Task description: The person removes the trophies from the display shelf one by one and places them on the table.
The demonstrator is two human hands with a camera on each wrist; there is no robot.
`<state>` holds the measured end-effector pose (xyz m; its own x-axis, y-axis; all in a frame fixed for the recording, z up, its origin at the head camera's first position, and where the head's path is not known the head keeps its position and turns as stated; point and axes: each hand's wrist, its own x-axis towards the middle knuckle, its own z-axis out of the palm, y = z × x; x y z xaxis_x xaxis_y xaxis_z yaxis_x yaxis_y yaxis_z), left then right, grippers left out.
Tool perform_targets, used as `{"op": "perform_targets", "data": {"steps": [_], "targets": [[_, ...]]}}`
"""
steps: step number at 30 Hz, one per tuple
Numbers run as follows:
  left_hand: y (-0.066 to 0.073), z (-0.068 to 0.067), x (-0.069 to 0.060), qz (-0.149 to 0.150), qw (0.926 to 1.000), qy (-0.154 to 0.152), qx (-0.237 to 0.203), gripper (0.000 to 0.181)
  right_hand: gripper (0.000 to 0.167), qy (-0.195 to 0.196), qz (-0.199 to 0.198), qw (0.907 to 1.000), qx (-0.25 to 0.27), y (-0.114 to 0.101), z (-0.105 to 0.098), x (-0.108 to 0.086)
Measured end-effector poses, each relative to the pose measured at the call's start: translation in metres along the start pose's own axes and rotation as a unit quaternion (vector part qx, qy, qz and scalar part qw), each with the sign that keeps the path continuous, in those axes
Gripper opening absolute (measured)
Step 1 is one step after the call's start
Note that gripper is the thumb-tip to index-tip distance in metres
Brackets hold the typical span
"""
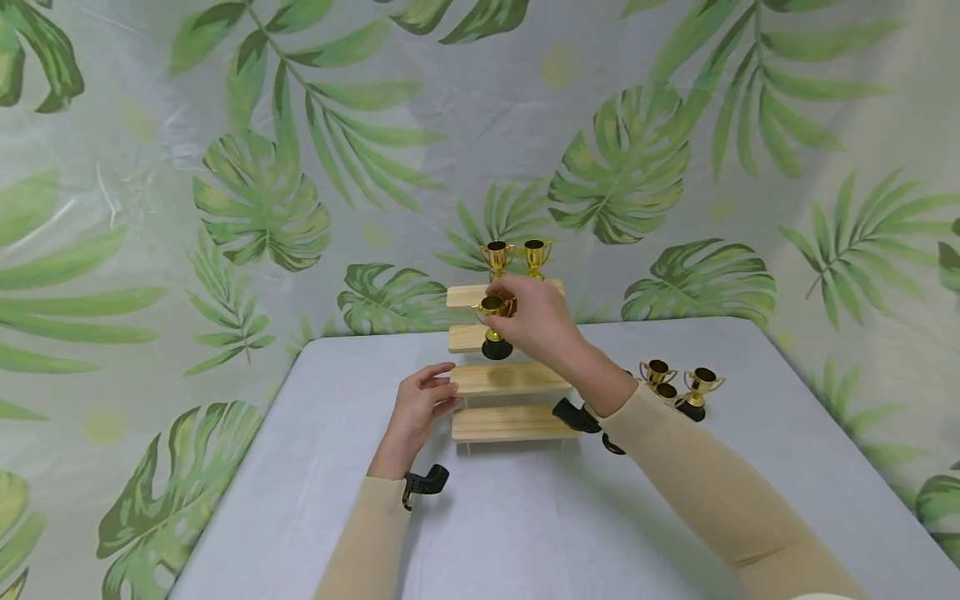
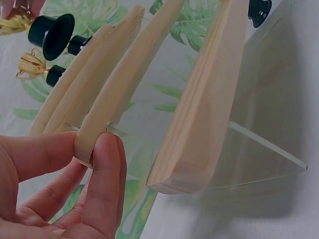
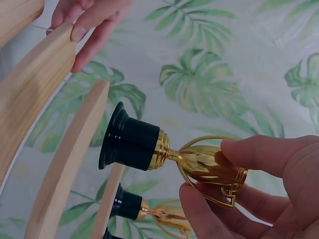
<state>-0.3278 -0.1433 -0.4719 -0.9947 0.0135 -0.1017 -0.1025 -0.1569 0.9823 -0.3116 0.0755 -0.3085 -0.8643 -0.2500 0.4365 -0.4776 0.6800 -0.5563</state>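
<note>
My right hand [image 1: 538,321] pinches a small gold trophy cup [image 3: 199,162] by its bowl, thumb and fingers on either side. This trophy has a black base [image 1: 497,348] and is upright in the head view, over the upper steps of a stepped wooden display stand [image 1: 513,425]. My left hand [image 1: 422,408] grips the left end of one of its boards [image 2: 119,94] between thumb and fingers. On the top step stand two more gold trophies, one on the left [image 1: 497,253] and one on the right [image 1: 535,252], their lower parts partly hidden by my right hand.
Several gold trophies [image 1: 702,382] stand on the white-covered table [image 1: 360,392] right of the stand, partly behind my right forearm. Clear side supports [image 2: 269,149] carry the boards. A leaf-patterned curtain [image 1: 465,133] hangs right behind the table.
</note>
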Motion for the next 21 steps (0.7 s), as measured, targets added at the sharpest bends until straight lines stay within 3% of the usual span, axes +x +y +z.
{"op": "perform_targets", "data": {"steps": [21], "targets": [[-0.001,0.002,-0.003,0.011,0.9999,-0.004,-0.001,0.037,0.031,-0.034,0.017,0.9992,0.011,0.027,-0.032,-0.051]]}}
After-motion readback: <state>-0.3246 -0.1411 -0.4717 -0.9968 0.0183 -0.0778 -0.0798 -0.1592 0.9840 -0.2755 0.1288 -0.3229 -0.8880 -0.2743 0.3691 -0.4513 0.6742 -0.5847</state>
